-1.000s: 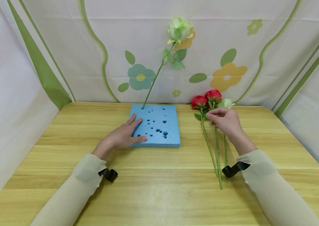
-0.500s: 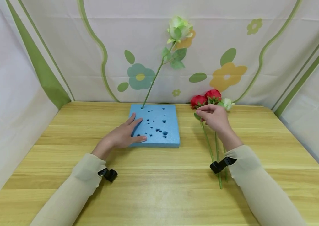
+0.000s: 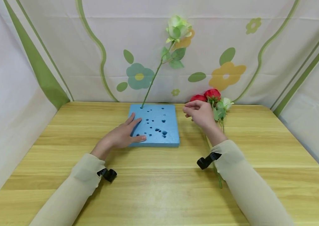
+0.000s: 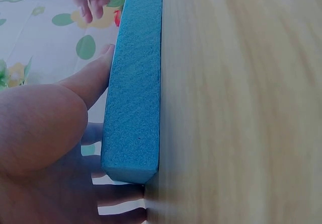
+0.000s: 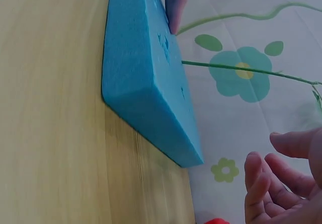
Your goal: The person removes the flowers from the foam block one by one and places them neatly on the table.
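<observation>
A blue foam block (image 3: 170, 125) pitted with several holes lies flat at the table's back middle. Upright in its rear left hole, leaning right, stands a pale green artificial rose (image 3: 177, 29). My left hand (image 3: 121, 135) rests on the block's left side with fingers spread. Just right of the block, my right hand (image 3: 200, 114) hovers with loosely bent fingers; the right wrist view shows a gap between thumb and fingertips, and nothing held. Behind and beside it lie a red rose (image 3: 212, 93), another red rose (image 3: 197, 98) partly hidden by the hand, and a whitish rose (image 3: 225, 103).
The rose stems (image 3: 219, 180) run toward the front under the right forearm. A wooden table (image 3: 159, 191) ends at the back against a white curtain (image 3: 148, 37) printed with flowers. Black wrist cameras sit at both sleeve cuffs.
My right hand has moved left from above the lying roses to near the block's right edge, uncovering the whitish rose's leaves. The left hand, block and standing rose stay as they were.
</observation>
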`<state>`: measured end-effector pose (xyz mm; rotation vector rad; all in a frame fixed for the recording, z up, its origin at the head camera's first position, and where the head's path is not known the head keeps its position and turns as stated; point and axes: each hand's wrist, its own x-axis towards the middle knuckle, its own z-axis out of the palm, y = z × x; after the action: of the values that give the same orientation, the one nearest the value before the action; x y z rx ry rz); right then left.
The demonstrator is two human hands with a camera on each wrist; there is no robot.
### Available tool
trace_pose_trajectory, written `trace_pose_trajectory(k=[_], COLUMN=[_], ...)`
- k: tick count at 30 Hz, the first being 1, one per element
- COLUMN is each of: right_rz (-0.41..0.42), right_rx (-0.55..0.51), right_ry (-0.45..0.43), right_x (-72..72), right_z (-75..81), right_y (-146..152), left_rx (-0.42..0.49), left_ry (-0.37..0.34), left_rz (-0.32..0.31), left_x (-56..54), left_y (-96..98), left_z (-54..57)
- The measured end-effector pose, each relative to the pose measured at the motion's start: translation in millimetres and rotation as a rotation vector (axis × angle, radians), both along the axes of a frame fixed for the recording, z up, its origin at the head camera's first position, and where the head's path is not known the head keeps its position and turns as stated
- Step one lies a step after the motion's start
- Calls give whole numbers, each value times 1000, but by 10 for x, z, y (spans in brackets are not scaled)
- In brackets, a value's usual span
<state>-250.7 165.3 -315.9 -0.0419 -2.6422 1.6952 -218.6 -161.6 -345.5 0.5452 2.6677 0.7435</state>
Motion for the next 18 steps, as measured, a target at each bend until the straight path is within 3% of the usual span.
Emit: trace_pose_trajectory(k=[11, 18], right_rz=[40, 59], right_rx=[-84, -79], right_ry=[-9, -2], right_x=[-168, -222], right_z=[-86, -134], right_y=[-400, -604], left_rx=[2, -6], left_ry=[6, 5], left_rz=[-2, -3], left_x=[-3, -10], left_y=[-16, -14], left_z=[-7, -12])
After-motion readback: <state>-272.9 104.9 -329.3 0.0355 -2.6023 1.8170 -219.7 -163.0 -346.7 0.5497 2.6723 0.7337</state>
